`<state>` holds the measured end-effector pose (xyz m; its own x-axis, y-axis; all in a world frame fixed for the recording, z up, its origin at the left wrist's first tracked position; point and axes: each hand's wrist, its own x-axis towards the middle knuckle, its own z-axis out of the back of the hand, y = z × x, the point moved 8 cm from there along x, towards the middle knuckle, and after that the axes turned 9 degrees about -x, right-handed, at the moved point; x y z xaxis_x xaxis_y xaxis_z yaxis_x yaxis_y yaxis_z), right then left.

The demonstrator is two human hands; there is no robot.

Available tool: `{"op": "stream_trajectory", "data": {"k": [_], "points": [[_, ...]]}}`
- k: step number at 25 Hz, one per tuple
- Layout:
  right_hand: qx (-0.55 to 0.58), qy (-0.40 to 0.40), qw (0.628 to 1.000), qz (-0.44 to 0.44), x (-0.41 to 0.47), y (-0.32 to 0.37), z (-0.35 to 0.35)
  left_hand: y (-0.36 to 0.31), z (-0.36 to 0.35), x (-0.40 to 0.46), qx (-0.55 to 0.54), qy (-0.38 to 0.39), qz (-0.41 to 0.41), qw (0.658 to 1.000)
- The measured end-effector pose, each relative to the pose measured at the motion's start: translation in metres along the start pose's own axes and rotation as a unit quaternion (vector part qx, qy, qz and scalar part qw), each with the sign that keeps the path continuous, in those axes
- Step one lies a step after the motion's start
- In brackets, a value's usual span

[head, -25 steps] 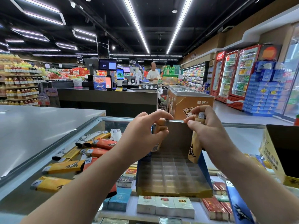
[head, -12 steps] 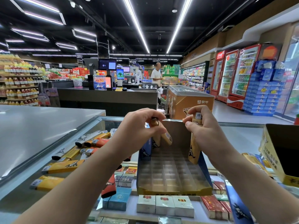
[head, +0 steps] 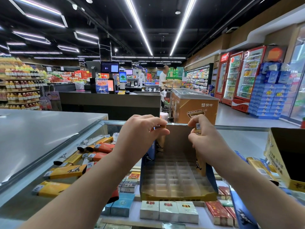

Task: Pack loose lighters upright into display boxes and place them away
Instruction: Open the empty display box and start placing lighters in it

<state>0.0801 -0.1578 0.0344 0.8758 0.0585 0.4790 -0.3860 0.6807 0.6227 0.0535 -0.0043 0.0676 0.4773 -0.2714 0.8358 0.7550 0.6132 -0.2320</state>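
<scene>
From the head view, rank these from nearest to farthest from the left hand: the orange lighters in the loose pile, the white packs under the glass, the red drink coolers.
1. Orange lighters, just left of the left hand.
2. White packs, below, toward the camera.
3. Red drink coolers, far right wall.

Cigarette packs (head: 168, 211) under the glass counter top (head: 244, 138) at six o'clock, brown chest freezer (head: 194, 106) at twelve, checkout desk (head: 109, 100) with screen (head: 109, 67) at eleven, drink fridges (head: 239, 76) at two, bottle shelves (head: 18, 86) at nine, distant person (head: 163, 77), perhaps a shopper.
</scene>
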Motion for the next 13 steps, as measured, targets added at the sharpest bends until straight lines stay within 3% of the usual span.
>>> {"op": "stream_trajectory", "data": {"k": [13], "points": [[-0.020,0.021,1.000,-0.008,-0.002,0.002,-0.001,-0.001,-0.014,0.000,0.137,0.033,-0.005,0.990]]}}
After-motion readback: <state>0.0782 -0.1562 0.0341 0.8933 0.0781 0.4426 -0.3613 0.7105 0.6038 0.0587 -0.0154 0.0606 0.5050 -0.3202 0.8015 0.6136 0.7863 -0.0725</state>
